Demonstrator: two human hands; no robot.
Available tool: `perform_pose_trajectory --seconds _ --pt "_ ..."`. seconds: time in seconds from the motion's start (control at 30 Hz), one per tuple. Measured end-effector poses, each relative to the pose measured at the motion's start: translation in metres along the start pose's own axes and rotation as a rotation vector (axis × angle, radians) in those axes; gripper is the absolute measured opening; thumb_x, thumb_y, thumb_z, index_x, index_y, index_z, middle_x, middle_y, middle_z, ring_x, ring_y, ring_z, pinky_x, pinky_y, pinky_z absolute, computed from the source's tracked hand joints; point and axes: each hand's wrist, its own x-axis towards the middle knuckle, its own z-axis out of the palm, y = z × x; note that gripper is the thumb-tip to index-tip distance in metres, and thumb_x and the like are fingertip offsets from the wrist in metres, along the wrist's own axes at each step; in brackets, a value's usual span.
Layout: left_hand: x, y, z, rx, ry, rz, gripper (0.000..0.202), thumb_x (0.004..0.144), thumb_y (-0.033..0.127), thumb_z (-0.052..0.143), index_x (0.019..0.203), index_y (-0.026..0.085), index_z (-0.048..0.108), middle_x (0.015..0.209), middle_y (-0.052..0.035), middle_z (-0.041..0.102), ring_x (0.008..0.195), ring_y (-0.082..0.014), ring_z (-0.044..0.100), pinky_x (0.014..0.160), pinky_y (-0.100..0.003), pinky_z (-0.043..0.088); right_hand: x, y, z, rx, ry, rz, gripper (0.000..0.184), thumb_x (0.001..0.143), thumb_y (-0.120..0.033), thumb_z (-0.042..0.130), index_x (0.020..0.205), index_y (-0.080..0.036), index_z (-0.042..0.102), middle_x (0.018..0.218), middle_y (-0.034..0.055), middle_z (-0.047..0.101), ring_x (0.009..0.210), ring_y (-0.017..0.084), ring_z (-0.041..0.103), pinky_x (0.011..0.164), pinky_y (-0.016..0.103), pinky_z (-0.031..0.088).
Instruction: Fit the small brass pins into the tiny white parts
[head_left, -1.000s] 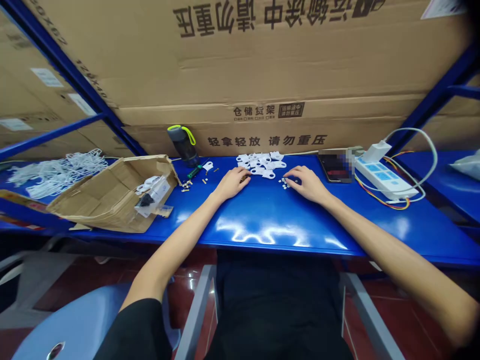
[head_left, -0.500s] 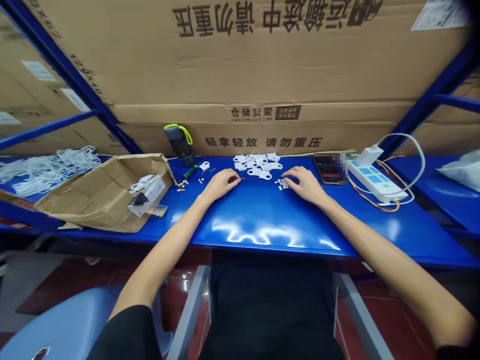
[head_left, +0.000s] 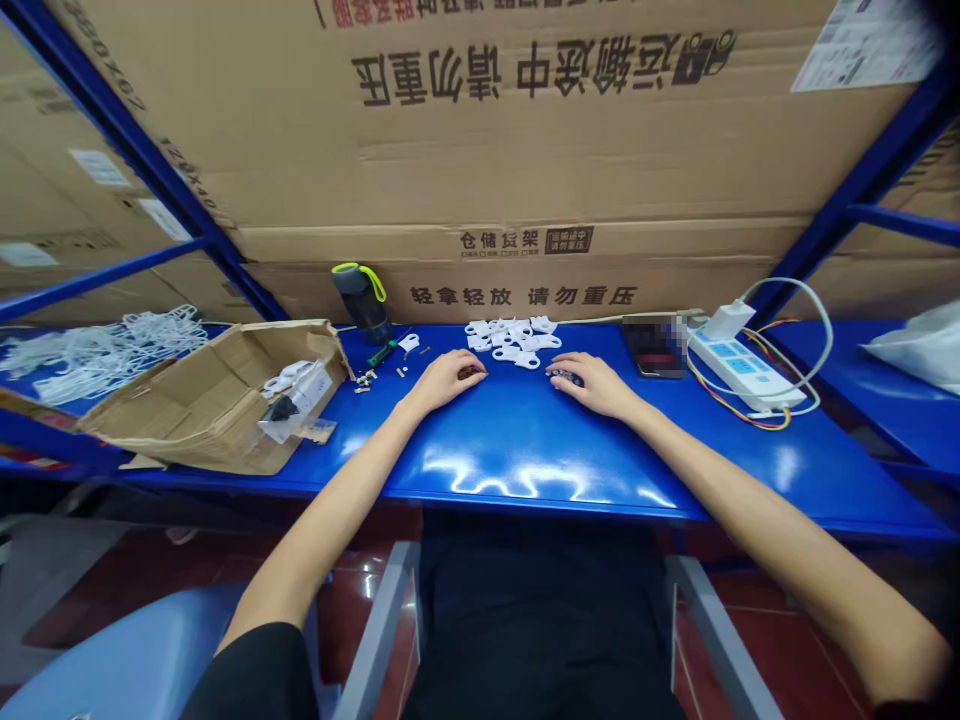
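Observation:
My left hand (head_left: pixel 450 378) rests on the blue table, its thumb and fingers curled round a little heap of small brown pieces (head_left: pixel 471 372). Opposite it, my right hand (head_left: pixel 592 383) is cupped over small pale, silvery pieces (head_left: pixel 568 376), most of them hidden under its fingers. Just beyond and between the hands lies a loose pile of flat white plastic parts with ring-shaped ends (head_left: pixel 517 340). A green-handled screwdriver (head_left: pixel 382 353), a single white part (head_left: pixel 409 342) and several small brass-coloured bits (head_left: pixel 364 380) lie left of my left hand.
An open cardboard box (head_left: pixel 217 400) with wrapped items stands left, beside tangled white cords (head_left: pixel 120 350). A dark bottle (head_left: pixel 364 305) stands behind. To the right are a phone (head_left: pixel 652 347) and a power strip (head_left: pixel 742 370) with cables. Blue shelf posts (head_left: pixel 832 240) flank the table.
My right hand has moved over the small pale pieces and now covers most of them. My left hand has closed further round the brown pieces. The view has tilted slightly upward.

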Motion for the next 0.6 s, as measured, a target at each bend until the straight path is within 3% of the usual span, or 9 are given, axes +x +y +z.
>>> perform_pose_trajectory --seconds 0.2,0.4,0.6 --pt "0.0017 -0.0070 0.0017 0.015 0.000 0.010 0.027 0.102 0.044 0.058 0.100 0.022 0.073 0.108 -0.0074 0.074 0.100 -0.0246 0.068 0.092 -0.037 0.052 0.0011 -0.0110 -0.0015 -0.109 -0.061 -0.041 0.040 0.109 -0.044 0.051 0.138 -0.026 0.071 0.146 0.0116 0.068 0.133 0.033 0.061 0.106 0.051 0.047" --pt "0.0016 -0.0066 0.0009 -0.012 -0.009 0.043 0.026 0.102 0.037 0.055 0.101 0.022 0.075 0.111 -0.0081 0.074 0.106 -0.0255 0.068 0.098 -0.040 0.052 0.0021 -0.0044 -0.0009 -0.120 -0.058 -0.044 0.034 0.108 -0.041 0.053 0.128 -0.025 0.075 0.135 0.0116 0.073 0.122 0.031 0.066 0.099 0.045 0.050" --pt "0.0017 -0.0020 0.0009 0.013 -0.009 0.013 0.028 0.103 0.041 0.056 0.099 0.022 0.074 0.108 -0.0078 0.074 0.101 -0.0245 0.068 0.091 -0.038 0.053 0.0013 -0.0029 -0.0002 -0.138 -0.054 -0.077 0.037 0.109 -0.041 0.051 0.133 -0.025 0.074 0.140 0.0115 0.072 0.128 0.032 0.064 0.101 0.048 0.050"
